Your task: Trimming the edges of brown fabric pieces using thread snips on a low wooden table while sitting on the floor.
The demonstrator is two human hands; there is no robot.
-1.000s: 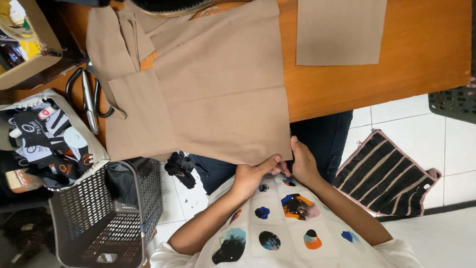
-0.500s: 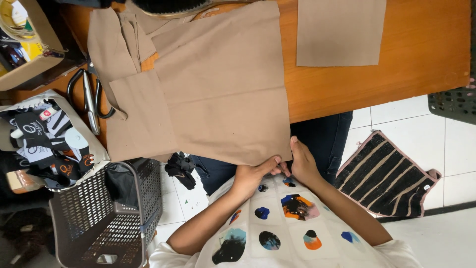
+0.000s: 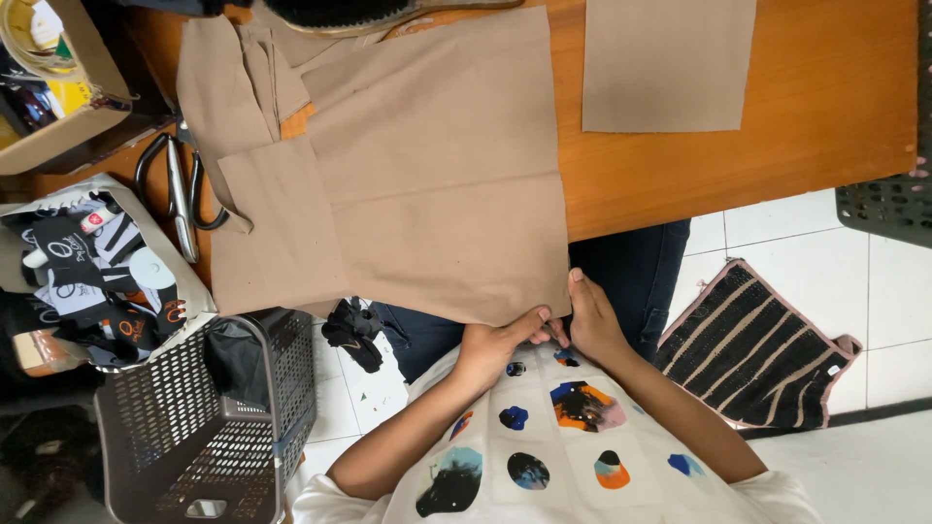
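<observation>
Orange-brown wooden table (image 3: 777, 146) spread far beyond the grip. Across it a large tan fabric piece (image 3: 437, 194), near edge hanging over the table's front, its lower corner caught right at the grip. Pinched there by the left hand (image 3: 485, 344), thumb and fingers closed on the hem. Right hand (image 3: 592, 325) just beside, touching the left, fingertips closed on the same corner.

Well beyond the grip and to its right, a smaller tan rectangle (image 3: 668, 63) lying flat on the wood, apart from the large piece.

Right of the grip, on the white tiled floor, a dark striped mat (image 3: 752, 349) with a pink border.

Left of the grip and nearer the body, a grey perforated plastic basket (image 3: 165, 427).

Further left, an open pale bag (image 3: 97, 272) stuffed with black-and-white printed pieces, a round pale-blue label and a small red-and-white tag among them.

Far left and beyond, a cardboard box (image 3: 68, 146) holding a yellow packet and a pale roll.

Between box and fabric, black-handled scissors (image 3: 180, 194) on the table, blades toward the body.

Just left of the grip, below the fabric's edge, a small black fabric scrap (image 3: 351, 332).
</observation>
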